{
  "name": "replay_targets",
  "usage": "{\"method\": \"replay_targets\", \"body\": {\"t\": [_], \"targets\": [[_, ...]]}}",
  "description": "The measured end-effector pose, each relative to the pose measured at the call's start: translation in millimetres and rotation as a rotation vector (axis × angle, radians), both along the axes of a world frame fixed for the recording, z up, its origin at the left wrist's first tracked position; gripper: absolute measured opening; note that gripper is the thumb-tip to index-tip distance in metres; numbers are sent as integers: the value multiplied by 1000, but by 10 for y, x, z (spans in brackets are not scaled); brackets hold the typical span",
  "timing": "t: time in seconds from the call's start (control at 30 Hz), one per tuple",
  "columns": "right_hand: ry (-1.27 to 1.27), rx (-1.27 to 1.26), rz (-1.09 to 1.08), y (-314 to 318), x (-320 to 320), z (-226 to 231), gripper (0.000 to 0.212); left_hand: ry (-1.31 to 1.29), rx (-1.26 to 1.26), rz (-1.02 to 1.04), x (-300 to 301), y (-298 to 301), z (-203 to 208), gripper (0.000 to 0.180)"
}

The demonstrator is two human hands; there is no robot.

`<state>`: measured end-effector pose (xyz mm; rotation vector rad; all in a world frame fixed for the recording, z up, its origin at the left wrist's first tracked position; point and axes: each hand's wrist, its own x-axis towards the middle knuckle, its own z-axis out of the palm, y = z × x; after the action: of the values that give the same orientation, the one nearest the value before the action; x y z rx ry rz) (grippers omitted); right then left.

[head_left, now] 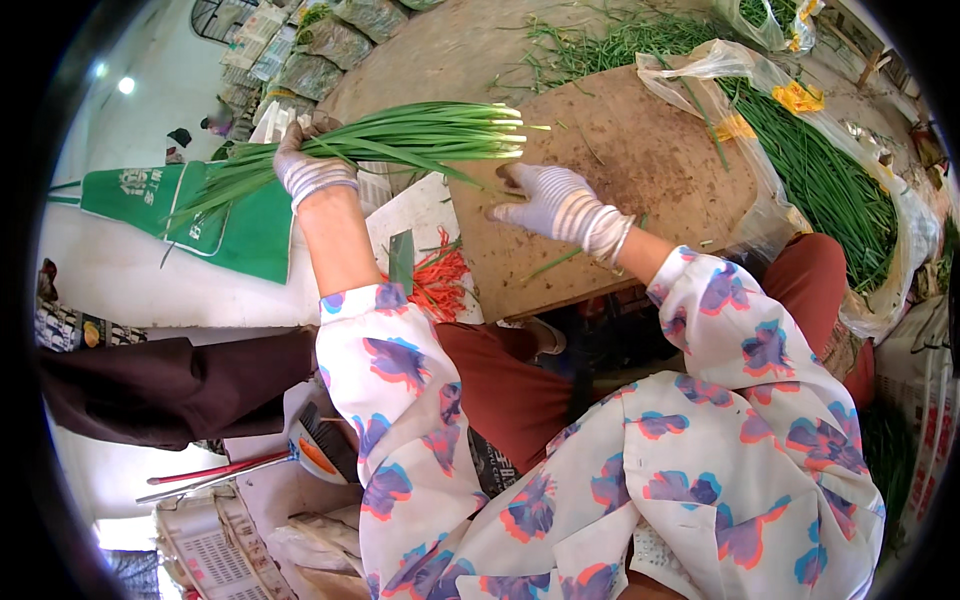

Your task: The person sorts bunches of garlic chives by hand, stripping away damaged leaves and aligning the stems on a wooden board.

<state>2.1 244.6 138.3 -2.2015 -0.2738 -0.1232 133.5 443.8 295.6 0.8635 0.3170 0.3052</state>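
My left hand [310,165], in a striped knit glove, is closed around a bunch of green chives [430,132]. The bunch lies nearly level, with its pale cut ends pointing right and its long leaf tips trailing left. Just below and right of the pale ends is my gloved right hand [558,203], above a brown wooden board [625,140]. Its thumb and fingers are apart, and I see nothing held in them. A few loose leaf strands lie on the board around it.
Red ties [440,285] lie beside the board on a white surface. At right stands a clear plastic bag [905,215] full of chives. More loose chives [640,45] are heaped behind the board. A green apron [250,230] and dark cloth [190,390] are at left.
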Motion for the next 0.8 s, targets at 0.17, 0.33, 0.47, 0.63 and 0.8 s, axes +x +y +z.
{"method": "replay_targets", "body": {"t": [0.17,0.33,0.47,0.63,0.8], "targets": [[-434,-149,173,15,-138,-32,16,-10,-59,-16,34,184,-6,23],[-666,-323,70,-851,180,-416,16,-43,-94,91,22,816,153,21],[102,1003,-286,-1124,602,-285,32,9,-170,166,5,852,111,19],[-84,573,-56,-192,701,-13,37,20,-153,155,28,861,29,16],[-392,-263,-108,-15,559,92,23,55,-104,197,-138,1141,-21,15]]}}
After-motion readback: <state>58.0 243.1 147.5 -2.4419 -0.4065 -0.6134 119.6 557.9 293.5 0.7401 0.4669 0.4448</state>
